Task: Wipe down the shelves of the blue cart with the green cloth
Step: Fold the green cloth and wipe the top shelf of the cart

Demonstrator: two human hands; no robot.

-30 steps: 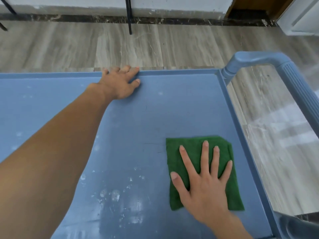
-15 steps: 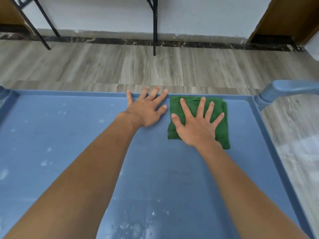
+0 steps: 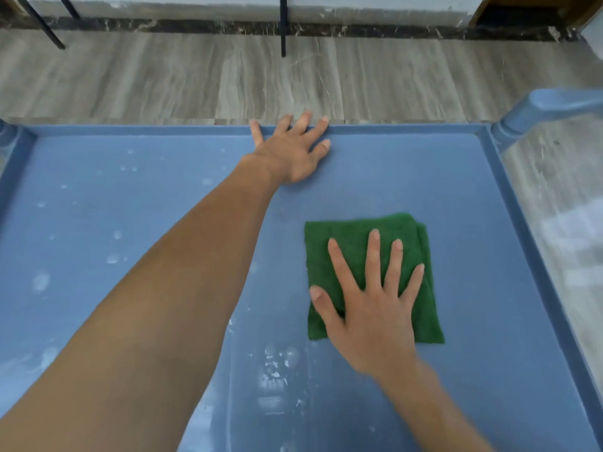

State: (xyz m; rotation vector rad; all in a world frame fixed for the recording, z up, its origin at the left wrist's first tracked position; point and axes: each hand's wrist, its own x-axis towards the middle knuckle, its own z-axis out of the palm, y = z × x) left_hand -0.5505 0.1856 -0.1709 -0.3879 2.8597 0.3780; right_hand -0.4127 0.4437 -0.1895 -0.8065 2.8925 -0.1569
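Observation:
The blue cart's top shelf point(image 3: 424, 177) fills most of the view, with a raised rim all round. A folded green cloth point(image 3: 346, 243) lies flat on its right half. My right hand point(image 3: 372, 314) presses down on the cloth with the fingers spread, covering its near part. My left hand point(image 3: 290, 154) rests flat at the shelf's far edge, fingertips on the rim, holding nothing. White dried spots point(image 3: 274, 363) mark the shelf near me and on the left side. The lower shelves are hidden.
The cart's blue handle point(image 3: 554, 106) rises at the far right corner. Grey wood-look floor lies beyond the cart and to its right. Thin black furniture legs point(image 3: 283, 27) stand on the floor by the far wall.
My right hand has drawn the cloth back from the far rim toward me, after pushing it away earlier. The left hand has stayed on the far edge.

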